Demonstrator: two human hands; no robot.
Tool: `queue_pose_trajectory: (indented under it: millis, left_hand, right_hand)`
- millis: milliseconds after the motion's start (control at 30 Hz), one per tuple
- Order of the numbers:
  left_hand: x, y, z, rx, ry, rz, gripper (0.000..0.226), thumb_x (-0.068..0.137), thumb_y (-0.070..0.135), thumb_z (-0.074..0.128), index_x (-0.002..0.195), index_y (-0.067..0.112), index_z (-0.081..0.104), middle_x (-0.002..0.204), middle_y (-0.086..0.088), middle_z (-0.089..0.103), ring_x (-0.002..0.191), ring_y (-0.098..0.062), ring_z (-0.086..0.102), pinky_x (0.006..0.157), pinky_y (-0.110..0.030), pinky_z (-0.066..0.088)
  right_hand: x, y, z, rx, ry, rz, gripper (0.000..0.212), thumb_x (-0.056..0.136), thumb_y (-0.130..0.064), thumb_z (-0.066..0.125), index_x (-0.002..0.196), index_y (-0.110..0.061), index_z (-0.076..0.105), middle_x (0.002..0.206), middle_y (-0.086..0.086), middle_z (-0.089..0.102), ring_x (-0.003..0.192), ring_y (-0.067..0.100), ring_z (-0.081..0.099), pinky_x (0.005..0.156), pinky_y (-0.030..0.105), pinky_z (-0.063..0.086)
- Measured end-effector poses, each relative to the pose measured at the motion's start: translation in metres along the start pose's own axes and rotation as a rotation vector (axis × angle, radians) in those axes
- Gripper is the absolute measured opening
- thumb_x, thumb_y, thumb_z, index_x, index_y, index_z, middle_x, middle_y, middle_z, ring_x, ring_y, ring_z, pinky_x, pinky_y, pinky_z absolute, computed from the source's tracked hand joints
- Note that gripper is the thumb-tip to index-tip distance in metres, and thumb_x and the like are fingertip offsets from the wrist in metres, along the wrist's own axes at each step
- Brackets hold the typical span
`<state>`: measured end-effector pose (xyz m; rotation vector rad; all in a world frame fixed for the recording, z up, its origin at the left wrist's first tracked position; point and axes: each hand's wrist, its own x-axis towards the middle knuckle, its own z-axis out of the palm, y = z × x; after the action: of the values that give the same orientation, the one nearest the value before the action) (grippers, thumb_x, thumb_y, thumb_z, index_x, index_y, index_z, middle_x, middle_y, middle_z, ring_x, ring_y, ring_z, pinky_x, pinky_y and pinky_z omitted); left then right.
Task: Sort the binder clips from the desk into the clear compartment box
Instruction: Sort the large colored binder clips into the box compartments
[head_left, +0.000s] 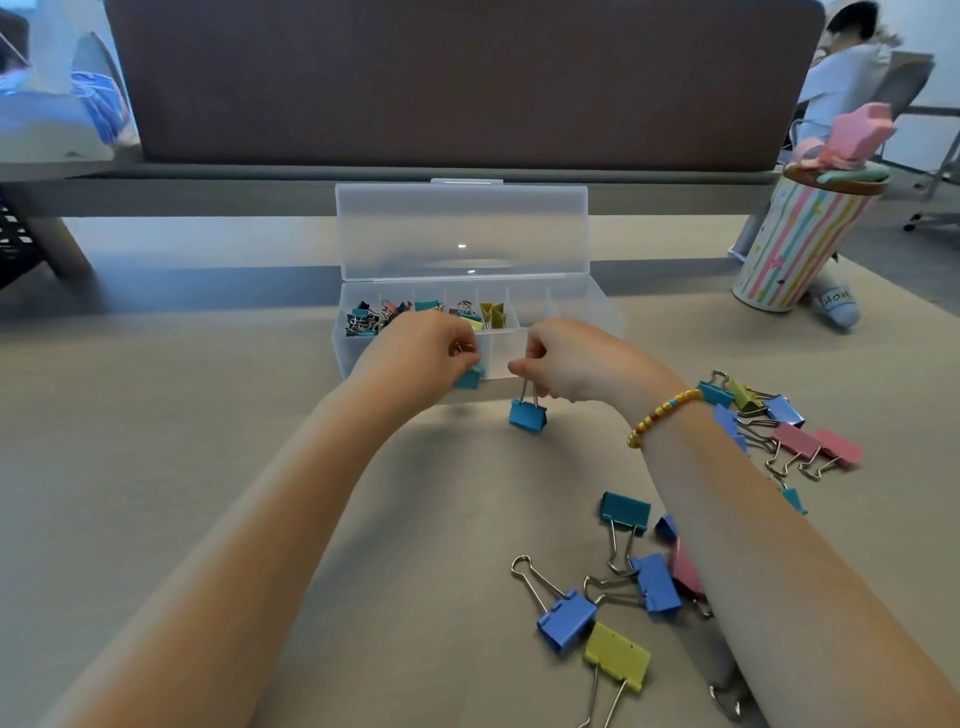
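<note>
Just in front of the clear plastic compartment box (597, 306), whose lid stands open so the compartments can be reached, both hands carry a clip; the right hand (571, 364) pinches the wire handles of a small blue metal binder clip (528, 414), which hangs free below the fingers, probably so it can drop body first; the left hand (421, 353) grips a teal binder clip (467, 378) close to the box's front wall; nearer to the person than the box, loose blue, yellow and pink binder clips (657, 582) wait on the beige desk (208, 415), so the sorting is not finished.
</note>
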<state>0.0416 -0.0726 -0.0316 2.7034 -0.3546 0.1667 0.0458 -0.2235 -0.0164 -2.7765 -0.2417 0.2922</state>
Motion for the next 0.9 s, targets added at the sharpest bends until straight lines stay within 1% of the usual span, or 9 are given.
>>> queue_pose_trajectory:
  millis: [133,233,333,433,533,633,733,800,900]
  left_hand:
    - [0.0,-0.002,0.002,-0.09,0.035,-0.043,0.012,0.092,0.022,0.055,0.098,0.012,0.059,0.097,-0.002,0.06,0.087,-0.014,0.052,0.078,-0.024,0.044]
    - [-0.001,-0.007,0.005,-0.075,-0.034,-0.068,0.008,0.092,0.02,0.055,0.09,0.014,0.049,0.094,-0.002,0.058,0.087,-0.018,0.057,0.075,-0.026,0.048]
    - [-0.002,-0.012,0.011,-0.032,-0.176,-0.087,0.008,0.092,0.02,0.054,0.095,0.014,0.05,0.097,-0.003,0.057,0.088,-0.018,0.056,0.075,-0.025,0.048]
    - [-0.001,-0.013,0.017,0.006,-0.188,-0.077,0.015,0.092,0.02,0.054,0.105,0.012,0.054,0.105,-0.006,0.058,0.09,-0.017,0.051,0.084,-0.027,0.046]
    - [-0.001,-0.013,0.02,0.032,-0.176,-0.068,0.017,0.092,0.017,0.055,0.108,0.012,0.054,0.113,-0.007,0.059,0.091,-0.015,0.048,0.083,-0.024,0.041]
    - [-0.002,-0.014,0.02,0.11,-0.202,-0.031,0.021,0.093,0.02,0.052,0.113,0.014,0.052,0.116,-0.007,0.057,0.097,-0.018,0.05,0.085,-0.026,0.042]
    - [-0.003,-0.009,0.019,0.236,-0.192,0.028,0.027,0.098,0.028,0.039,0.12,0.013,0.047,0.118,-0.01,0.051,0.105,-0.021,0.048,0.09,-0.031,0.042]
    - [-0.004,-0.003,0.015,0.227,-0.219,0.021,0.028,0.1,0.027,0.034,0.12,0.01,0.043,0.113,-0.01,0.052,0.098,-0.02,0.05,0.085,-0.03,0.043]
    - [-0.004,0.0,0.007,0.05,-0.232,-0.025,0.01,0.098,0.021,0.04,0.101,0.012,0.044,0.096,-0.007,0.055,0.083,-0.019,0.056,0.075,-0.029,0.048]
  right_hand:
    - [0.002,0.0,0.001,0.069,0.043,0.025,0.021,0.097,-0.021,0.048,0.077,-0.015,0.047,0.097,0.013,0.066,0.078,0.022,0.065,0.068,0.029,0.052]
    - [0.003,0.001,0.002,0.07,0.083,0.022,0.025,0.096,-0.017,0.049,0.073,-0.02,0.04,0.097,0.012,0.061,0.078,0.023,0.064,0.058,0.025,0.047]
    - [0.006,0.004,0.009,0.023,0.102,0.014,0.009,0.094,-0.015,0.051,0.088,-0.015,0.044,0.096,0.01,0.057,0.079,0.022,0.056,0.053,0.022,0.04]
    - [0.009,0.005,0.018,0.015,0.101,0.0,0.008,0.093,-0.013,0.053,0.094,-0.016,0.045,0.095,0.007,0.054,0.083,0.021,0.047,0.053,0.021,0.031]
    - [0.011,0.004,0.026,0.007,0.099,0.005,0.013,0.093,-0.015,0.054,0.106,-0.013,0.054,0.102,0.008,0.057,0.085,0.019,0.046,0.068,0.024,0.036]
    - [0.012,0.004,0.031,-0.013,0.131,0.002,0.017,0.093,-0.017,0.055,0.108,-0.012,0.054,0.11,0.01,0.06,0.086,0.02,0.047,0.071,0.027,0.035]
    - [0.012,0.001,0.037,-0.037,0.141,-0.04,0.025,0.092,-0.018,0.055,0.116,-0.013,0.049,0.117,0.01,0.058,0.1,0.024,0.053,0.077,0.029,0.041]
    - [0.01,-0.002,0.038,-0.018,0.16,-0.065,0.03,0.093,-0.017,0.053,0.122,-0.013,0.048,0.121,0.009,0.057,0.107,0.024,0.054,0.084,0.029,0.044]
    - [0.008,-0.005,0.037,-0.003,0.168,-0.087,0.018,0.095,-0.013,0.048,0.113,-0.013,0.051,0.119,0.012,0.058,0.106,0.024,0.053,0.077,0.025,0.039]
